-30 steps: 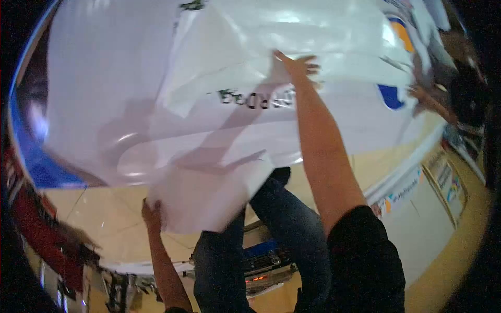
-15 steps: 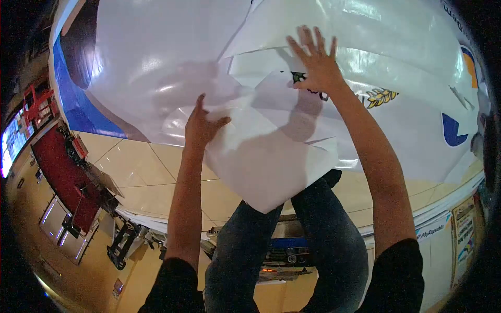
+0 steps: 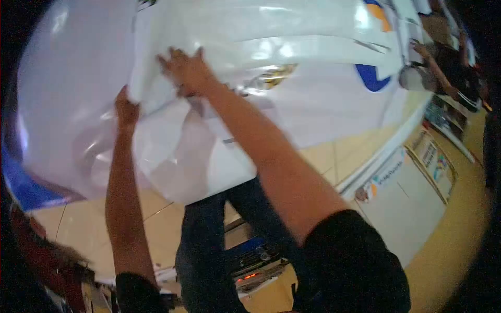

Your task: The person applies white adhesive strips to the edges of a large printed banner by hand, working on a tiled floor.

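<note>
Tiles (image 3: 86, 224), beige and glossy, are left uncovered at lower left, below the blue-cornered edge of a wide, glossy white printed sheet (image 3: 313, 104) spread across the view. Next, the left hand (image 3: 127, 108) is raised on a near-upright forearm beside the corner of a folded white layer; whether that corner is gripped cannot be told. Just rightward, the right hand (image 3: 188, 73) is held open, fingers spread over the sheet, its forearm slanted. Below, the sheet's edge is met by dark-jeaned legs (image 3: 203, 235). At far right, another person's hand (image 3: 420, 50) is seen near the sheet's edge.
</note>
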Tool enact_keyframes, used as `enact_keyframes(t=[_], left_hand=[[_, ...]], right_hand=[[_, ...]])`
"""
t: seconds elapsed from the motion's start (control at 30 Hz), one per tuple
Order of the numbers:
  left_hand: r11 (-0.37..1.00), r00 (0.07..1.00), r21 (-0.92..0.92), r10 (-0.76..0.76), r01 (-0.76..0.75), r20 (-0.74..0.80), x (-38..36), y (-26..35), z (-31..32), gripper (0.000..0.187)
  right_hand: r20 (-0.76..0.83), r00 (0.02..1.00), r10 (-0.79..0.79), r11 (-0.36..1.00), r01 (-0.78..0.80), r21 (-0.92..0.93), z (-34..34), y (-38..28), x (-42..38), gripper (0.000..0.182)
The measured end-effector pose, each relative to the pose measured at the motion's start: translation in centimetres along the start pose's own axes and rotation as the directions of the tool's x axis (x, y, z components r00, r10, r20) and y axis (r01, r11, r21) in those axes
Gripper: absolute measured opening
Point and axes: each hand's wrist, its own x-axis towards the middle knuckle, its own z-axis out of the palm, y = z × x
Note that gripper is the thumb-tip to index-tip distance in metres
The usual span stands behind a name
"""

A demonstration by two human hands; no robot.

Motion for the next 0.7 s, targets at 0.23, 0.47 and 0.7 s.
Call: enact_keyframes(t=[0.23, 0.47, 0.7], left_hand=[[0.858, 0.884, -0.243, -0.392, 0.452, 0.256, -8.4, 16.7, -15.1, 0.031], [0.940, 0.942, 0.111, -0.330, 0.322, 0.062, -21.0, 0.2, -4.6, 0.117], [0.966, 0.969, 0.070, -0.248, 0.247, 0.009, -24.6, -3.4, 1.5, 0.095]], right_hand=[[-0.259, 0.965, -0.042, 0.995, 0.065, 0.082, -1.3, 1.2, -1.7, 0.059], [-0.240, 0.959, 0.152, 0.935, -0.061, 0.350, -5.1, -1.7, -9.3, 0.043], [-0.034, 0.986, 0.162, 0.865, -0.125, 0.487, -2.9, -8.2, -17.6, 0.046]])
